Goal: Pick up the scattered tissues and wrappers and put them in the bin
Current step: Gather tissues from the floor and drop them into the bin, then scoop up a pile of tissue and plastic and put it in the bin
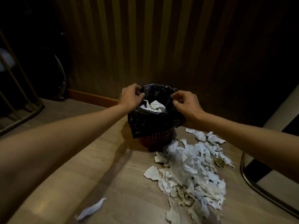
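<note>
- Head view: red lattice bin (152, 139) on the floor (100, 167), near the striped wall (161, 46), lined with a black bag (152, 122), crumpled tissues (154, 106) inside.
- Left hand (131, 97) pinching the bag's left rim; right hand (187, 105) pinching the right rim.
- Heap of tissues and wrappers (192, 172) just beside the bin's right; single tissue (91, 209) well apart, lower left.

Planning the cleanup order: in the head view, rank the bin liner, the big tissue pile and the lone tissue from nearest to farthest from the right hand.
1. Bin liner: its rim is pinched by the right hand.
2. Big tissue pile: on the floor below that hand.
3. Lone tissue: floor, far lower left.
</note>
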